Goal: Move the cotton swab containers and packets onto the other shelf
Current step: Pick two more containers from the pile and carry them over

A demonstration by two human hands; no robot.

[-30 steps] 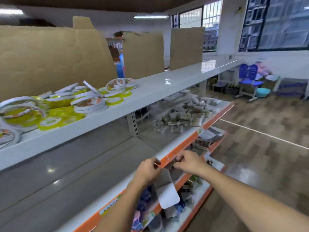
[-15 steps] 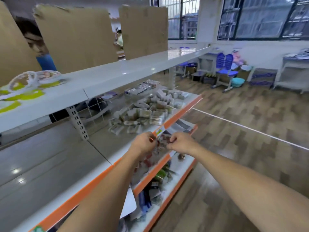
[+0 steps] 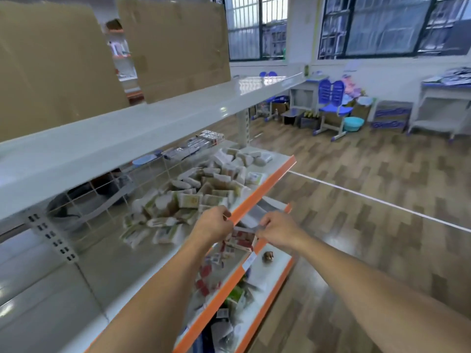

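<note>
Two brown cardboard sheets standing upright on white top shelf. Red-and-white boxes on lower orange-edged shelf, small brown object just beside them. Wood-pattern floor crossed by white line. Blue chair and teal basin near far wall, under barred windows. White desk at right.
</note>
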